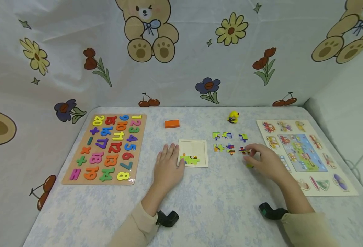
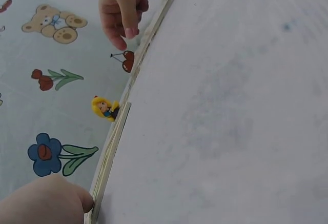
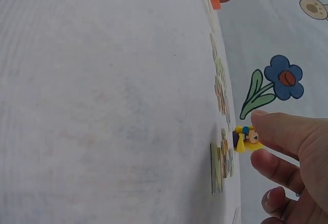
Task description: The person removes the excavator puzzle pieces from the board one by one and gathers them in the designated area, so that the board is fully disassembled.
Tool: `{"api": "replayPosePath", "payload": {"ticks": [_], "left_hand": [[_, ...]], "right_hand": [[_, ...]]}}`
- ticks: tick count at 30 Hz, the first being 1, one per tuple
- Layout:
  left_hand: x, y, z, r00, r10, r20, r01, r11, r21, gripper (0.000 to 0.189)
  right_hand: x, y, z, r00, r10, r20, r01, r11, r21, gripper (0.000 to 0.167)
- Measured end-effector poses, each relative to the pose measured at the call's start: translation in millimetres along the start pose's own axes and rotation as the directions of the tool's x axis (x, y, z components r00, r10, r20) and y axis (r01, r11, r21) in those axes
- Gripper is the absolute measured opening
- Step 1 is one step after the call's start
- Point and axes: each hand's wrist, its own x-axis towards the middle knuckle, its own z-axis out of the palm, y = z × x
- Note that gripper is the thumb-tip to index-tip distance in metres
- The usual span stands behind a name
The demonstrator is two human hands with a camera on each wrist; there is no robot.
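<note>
My left hand (image 1: 169, 168) lies with straight fingers along the left side of a small square wooden puzzle tray (image 1: 196, 144), its thumb at the rim. A few joined green and yellow jigsaw pieces (image 1: 190, 160) sit along the tray's bottom edge. In the left wrist view, the thumb is at the tray's edge (image 2: 110, 157). My right hand (image 1: 266, 163) is over the right end of the loose jigsaw pieces (image 1: 219, 148), fingertips right by a dark striped piece (image 1: 244, 150). In the right wrist view, its thumb and fingers are apart with nothing between them. Another green piece (image 1: 250, 165) is partly hidden under it.
A number board (image 1: 139, 151) with colourful digits lies left. At the back are an orange block (image 1: 172, 124) and a small yellow-haired figure (image 1: 233, 117). A picture puzzle board (image 1: 339, 187) lies right, under the right forearm. A patterned cloth (image 1: 181, 75) hangs behind the table.
</note>
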Motion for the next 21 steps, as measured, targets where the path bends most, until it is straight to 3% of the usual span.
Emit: {"api": "replayPosePath", "payload": {"ticks": [14, 21], "left_hand": [[1.7, -3.2, -2.3, 0.999, 0.007, 0.032, -0.006, 0.999, -0.037, 0.056], [-0.4, -3.5, -1.9, 1.0, 0.014, 0.015, -0.013, 1.0, -0.013, 0.056]], "right_hand": [[16.7, -23, 9, 0.999, -0.036, -0.015, 0.036, 0.998, 0.043, 0.04], [28.7, -48, 23, 0.997, -0.073, 0.013, 0.071, 0.993, 0.095, 0.039]]}}
